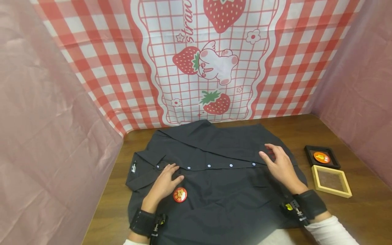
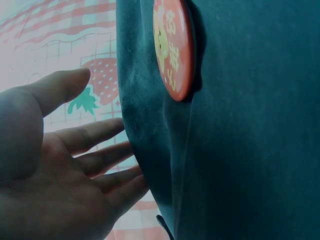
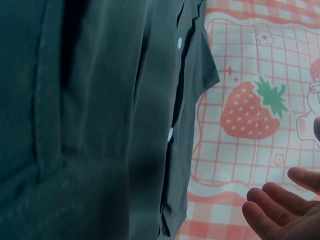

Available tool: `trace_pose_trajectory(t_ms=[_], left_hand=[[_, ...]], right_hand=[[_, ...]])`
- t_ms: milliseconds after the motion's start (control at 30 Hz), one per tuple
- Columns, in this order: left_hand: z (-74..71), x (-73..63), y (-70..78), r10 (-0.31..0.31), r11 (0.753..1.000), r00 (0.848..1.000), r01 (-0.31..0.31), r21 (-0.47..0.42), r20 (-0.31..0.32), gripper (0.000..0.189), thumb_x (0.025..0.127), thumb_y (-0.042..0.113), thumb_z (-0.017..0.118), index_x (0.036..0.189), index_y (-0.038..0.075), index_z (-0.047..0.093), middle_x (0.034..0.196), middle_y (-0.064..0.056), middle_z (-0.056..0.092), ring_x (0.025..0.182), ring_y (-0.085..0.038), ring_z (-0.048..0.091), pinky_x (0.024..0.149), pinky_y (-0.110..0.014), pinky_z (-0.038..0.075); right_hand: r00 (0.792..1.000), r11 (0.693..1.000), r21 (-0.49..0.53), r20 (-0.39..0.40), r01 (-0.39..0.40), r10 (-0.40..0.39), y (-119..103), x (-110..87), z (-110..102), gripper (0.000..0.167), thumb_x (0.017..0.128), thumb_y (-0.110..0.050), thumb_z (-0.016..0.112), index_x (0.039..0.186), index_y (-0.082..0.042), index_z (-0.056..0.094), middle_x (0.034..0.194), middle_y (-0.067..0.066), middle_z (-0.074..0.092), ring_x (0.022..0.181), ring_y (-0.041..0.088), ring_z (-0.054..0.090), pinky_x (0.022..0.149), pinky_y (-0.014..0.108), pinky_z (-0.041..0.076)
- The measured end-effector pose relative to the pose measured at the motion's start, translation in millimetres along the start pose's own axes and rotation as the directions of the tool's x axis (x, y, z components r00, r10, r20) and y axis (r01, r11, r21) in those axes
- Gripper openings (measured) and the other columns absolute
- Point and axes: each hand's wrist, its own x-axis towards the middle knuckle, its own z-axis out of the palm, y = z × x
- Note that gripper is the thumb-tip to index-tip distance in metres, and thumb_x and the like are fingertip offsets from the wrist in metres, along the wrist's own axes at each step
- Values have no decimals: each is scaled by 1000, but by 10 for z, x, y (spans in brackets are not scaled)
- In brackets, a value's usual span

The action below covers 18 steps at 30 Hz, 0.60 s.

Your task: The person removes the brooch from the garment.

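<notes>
A dark grey button-up shirt (image 1: 214,190) lies spread on the table, its collar (image 1: 144,170) at the left and a row of pale buttons (image 1: 209,166) running across it. My left hand (image 1: 165,182) rests with its fingertips on the shirt near the collar, fingers extended. Just beside it on the fabric sits a round red badge (image 1: 180,195), seen edge-on in the left wrist view (image 2: 175,50). Over the shirt's right part, my right hand (image 1: 281,166) hovers with thumb and fingers spread, holding nothing. In the right wrist view its fingers (image 3: 275,205) show apart from the cloth.
To the right on the wooden table (image 1: 367,211) lie a black frame (image 1: 310,153) with an orange round badge (image 1: 321,157) and a light wooden frame (image 1: 332,194). A strawberry-print cloth (image 1: 214,68) hangs behind. Pink fabric (image 1: 55,136) walls both sides.
</notes>
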Motion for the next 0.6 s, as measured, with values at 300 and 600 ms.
trace_pose_trajectory(t_ms=[300,600], left_hand=[[-12,-15,18,-7,1000,1000,7,5,11,51,92,27,65,134,-1,56,148,-19,46,145,-39,31,116,-57,28],[9,-4,4,25,1000,999,-25,-4,23,52,91,27,65,133,-2,56,147,-21,46,145,-40,30,116,-56,27]], right_hand=[[1000,999,36,-4,12,-12,-115,-11,45,48,96,-24,61,132,5,50,125,27,53,108,41,54,90,57,46],[1000,999,40,-7,-4,5,-161,-28,84,48,93,-24,65,132,2,52,124,23,55,106,37,56,90,55,47]])
